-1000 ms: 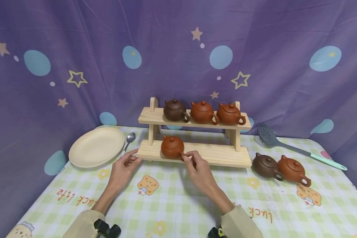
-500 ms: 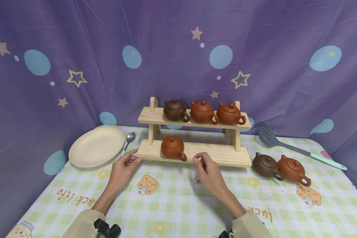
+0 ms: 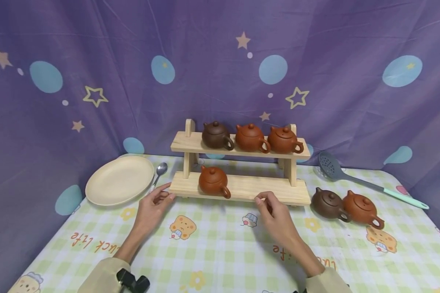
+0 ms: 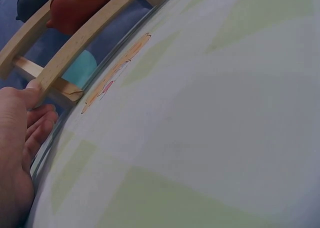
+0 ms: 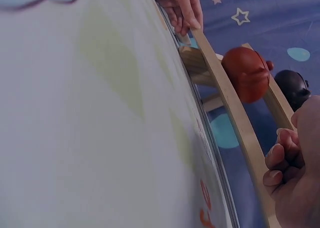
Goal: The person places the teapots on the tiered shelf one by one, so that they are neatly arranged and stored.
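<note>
On the lower board of a two-tier wooden shelf (image 3: 260, 185) stands a reddish-brown teapot (image 3: 213, 181), its handle toward the front right. At the board's left end my left hand (image 3: 152, 207) grips the wood, thumb against the edge and fingers below it in the left wrist view. My right hand (image 3: 276, 217) hovers at the board's front edge, right of that teapot, fingers loosely curled around nothing. Along the upper board sit a dark brown teapot (image 3: 215, 135) and two reddish-brown teapots, one in the middle (image 3: 250, 138) and one at the right (image 3: 283, 140).
Right of the shelf, a dark brown teapot (image 3: 328, 203) and a reddish-brown teapot (image 3: 360, 208) stand side by side on the checked tablecloth (image 3: 212, 260). Behind them lies a slotted spatula (image 3: 355, 179). A cream plate (image 3: 119, 181) and a spoon (image 3: 160, 170) are at the left.
My right hand has let go of the handle of the lower-board teapot and moved right along the shelf's front. The teapot stays in place, and my left hand has not moved.
</note>
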Available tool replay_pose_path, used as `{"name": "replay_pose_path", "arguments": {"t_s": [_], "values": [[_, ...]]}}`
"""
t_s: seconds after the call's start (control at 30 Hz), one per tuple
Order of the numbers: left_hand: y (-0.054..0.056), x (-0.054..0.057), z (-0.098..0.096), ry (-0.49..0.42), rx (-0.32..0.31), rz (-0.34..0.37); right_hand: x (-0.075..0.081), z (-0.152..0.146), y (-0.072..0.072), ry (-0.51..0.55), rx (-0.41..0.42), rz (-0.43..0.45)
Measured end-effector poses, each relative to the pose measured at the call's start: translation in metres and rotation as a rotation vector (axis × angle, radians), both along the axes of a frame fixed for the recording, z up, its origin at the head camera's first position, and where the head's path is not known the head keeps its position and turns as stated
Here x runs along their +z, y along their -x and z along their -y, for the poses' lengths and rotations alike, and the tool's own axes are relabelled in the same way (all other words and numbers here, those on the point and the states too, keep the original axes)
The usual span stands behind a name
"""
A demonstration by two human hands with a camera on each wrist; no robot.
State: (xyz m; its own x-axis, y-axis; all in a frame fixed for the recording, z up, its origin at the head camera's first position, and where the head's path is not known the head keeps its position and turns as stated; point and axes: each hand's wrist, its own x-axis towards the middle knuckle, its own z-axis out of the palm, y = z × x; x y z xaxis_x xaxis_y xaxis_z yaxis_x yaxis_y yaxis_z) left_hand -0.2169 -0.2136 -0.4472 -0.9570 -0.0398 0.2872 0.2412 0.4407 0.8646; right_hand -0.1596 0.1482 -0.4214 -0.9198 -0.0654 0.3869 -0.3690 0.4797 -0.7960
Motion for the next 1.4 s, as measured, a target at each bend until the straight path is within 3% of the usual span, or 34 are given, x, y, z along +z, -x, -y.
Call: {"name": "replay_pose_path", "arguments": {"t_s": [0.5, 0.9, 1.4], "values": [[-0.001, -0.003, 0.002, 0.008, -0.001, 0.011, 0.001, -0.036, -0.015, -0.052, -0.070, -0.023], [0.000, -0.001, 0.000, 0.001, -0.004, 0.010, 0.002, -0.072, -0.027, -0.123, -0.206, -0.054], [0.001, -0.002, 0.001, -0.022, -0.009, 0.013, 0.003, -0.115, -0.042, -0.176, -0.324, 0.054]]}}
